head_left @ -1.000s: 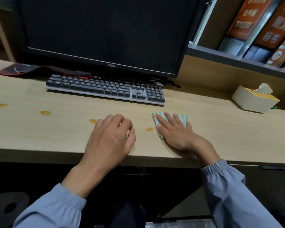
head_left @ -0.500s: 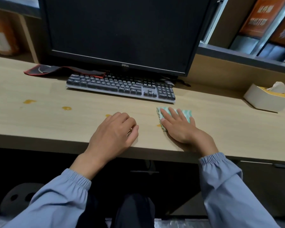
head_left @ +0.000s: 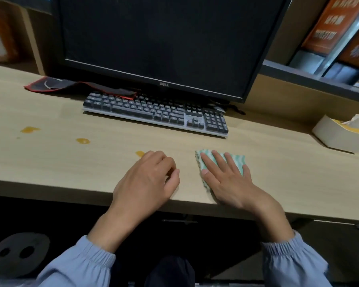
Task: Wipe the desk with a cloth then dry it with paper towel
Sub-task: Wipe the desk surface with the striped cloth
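A green-and-white striped cloth (head_left: 237, 161) lies on the wooden desk (head_left: 288, 175) near its front edge. My right hand (head_left: 226, 183) presses flat on the cloth with the fingers spread over it. To its left my left hand (head_left: 147, 181) rests on the desk, fingers curled and holding nothing. Three orange stains mark the desk: one (head_left: 140, 153) at my left fingertips, one (head_left: 82, 140) further left, one (head_left: 30, 129) at the far left. A tissue box (head_left: 338, 139) with a tissue sticking out stands at the right.
A dark keyboard (head_left: 153, 112) lies behind my hands, under a black monitor (head_left: 160, 38). A black and red mouse pad (head_left: 50, 84) sits at the back left. Shelves with books (head_left: 330, 27) rise at the right.
The small orange stain just left of the cloth is no longer visible; the cloth and my right hand have slid over that spot. My view has shifted left. The left hand stays put.
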Demonstrator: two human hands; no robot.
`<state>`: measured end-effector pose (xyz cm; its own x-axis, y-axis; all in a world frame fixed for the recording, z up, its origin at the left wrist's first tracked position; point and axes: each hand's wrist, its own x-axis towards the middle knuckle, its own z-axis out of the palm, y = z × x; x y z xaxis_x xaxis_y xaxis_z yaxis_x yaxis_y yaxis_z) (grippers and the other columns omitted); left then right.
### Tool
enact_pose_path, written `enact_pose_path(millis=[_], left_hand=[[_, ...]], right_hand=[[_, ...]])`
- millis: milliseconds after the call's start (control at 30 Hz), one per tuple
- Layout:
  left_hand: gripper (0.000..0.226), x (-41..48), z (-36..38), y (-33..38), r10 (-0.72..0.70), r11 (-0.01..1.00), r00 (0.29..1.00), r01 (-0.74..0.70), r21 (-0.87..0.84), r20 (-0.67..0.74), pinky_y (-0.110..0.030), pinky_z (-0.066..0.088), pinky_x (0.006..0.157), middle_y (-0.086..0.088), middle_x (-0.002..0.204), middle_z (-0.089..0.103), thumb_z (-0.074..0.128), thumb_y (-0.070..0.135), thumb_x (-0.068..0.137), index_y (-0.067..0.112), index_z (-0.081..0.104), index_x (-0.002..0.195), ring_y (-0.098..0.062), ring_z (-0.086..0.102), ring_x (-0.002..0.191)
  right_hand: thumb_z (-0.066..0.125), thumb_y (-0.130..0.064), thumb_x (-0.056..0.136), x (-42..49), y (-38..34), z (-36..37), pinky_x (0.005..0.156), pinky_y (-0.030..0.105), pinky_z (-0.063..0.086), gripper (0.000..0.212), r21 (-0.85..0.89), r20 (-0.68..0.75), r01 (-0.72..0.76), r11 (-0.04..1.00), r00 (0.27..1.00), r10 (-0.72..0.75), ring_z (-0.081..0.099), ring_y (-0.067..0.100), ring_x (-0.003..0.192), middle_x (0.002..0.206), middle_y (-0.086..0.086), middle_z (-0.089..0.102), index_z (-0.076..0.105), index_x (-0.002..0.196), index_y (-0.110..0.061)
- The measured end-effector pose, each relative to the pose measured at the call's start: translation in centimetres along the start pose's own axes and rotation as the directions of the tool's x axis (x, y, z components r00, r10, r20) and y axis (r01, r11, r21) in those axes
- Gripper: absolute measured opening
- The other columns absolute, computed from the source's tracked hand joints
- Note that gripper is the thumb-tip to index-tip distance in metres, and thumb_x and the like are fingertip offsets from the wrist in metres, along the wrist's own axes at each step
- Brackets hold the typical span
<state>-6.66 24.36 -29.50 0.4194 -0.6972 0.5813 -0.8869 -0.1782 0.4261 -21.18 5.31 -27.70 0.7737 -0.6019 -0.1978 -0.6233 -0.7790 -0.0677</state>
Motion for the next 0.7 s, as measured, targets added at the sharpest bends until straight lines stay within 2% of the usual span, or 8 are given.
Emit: enact_pose_path(millis=[167,367,600,700], left_hand=[[0.016,0.0,0.1,-0.1,-0.010,1.000,1.000,0.010,-0.004,0.011,-0.034,0.049,0.068,0.010,0.089,0.055,0.062,0.033,0.098,0.020,0.063,0.088,-0.011,0.049,0.089],[0.015,-0.1,0.2,-0.1,-0.030,1.000,0.999,0.030,0.003,-0.023,-0.029,0.045,0.064,0.011,0.086,0.052,0.062,0.032,0.098,0.021,0.062,0.087,-0.009,0.046,0.087],[0.015,-0.9,-0.3,-0.2,0.060,0.996,0.993,-0.053,0.073,-0.101,-0.044,0.050,0.068,-0.003,0.083,0.057,0.065,0.017,0.097,0.007,0.066,0.085,-0.024,0.053,0.080],[0.013,-1.6,-0.9,-0.6,0.074,0.994,0.989,-0.062,0.092,-0.129,-0.045,0.048,0.070,-0.005,0.084,0.058,0.066,0.014,0.096,0.006,0.066,0.086,-0.026,0.054,0.079]], right_hand=[[0.004,-0.064,0.098,5.1,-1.5,-1.5,0.117,0.060,-0.014,0.057,0.011,-0.022,0.010,1.000,1.000,-0.010,-0.022,0.018,0.151,0.166,-0.013,-0.017,-0.013,0.151,-0.055],[0.008,-0.063,0.099,6.7,-2.4,-1.8,0.116,0.061,-0.013,0.057,0.047,-0.034,-0.011,0.999,0.999,0.012,-0.020,0.018,0.152,0.167,-0.013,-0.015,-0.009,0.153,-0.053],[0.005,-0.063,0.098,2.7,-3.5,-0.7,0.116,0.060,-0.014,0.057,0.034,-0.017,0.004,0.999,1.000,-0.004,-0.022,0.019,0.152,0.166,-0.013,-0.016,-0.011,0.152,-0.055],[0.002,-0.064,0.096,-0.9,-3.9,0.7,0.116,0.059,-0.013,0.057,0.042,-0.056,0.031,0.999,0.998,-0.028,-0.022,0.017,0.151,0.166,-0.016,-0.016,-0.013,0.150,-0.057]])
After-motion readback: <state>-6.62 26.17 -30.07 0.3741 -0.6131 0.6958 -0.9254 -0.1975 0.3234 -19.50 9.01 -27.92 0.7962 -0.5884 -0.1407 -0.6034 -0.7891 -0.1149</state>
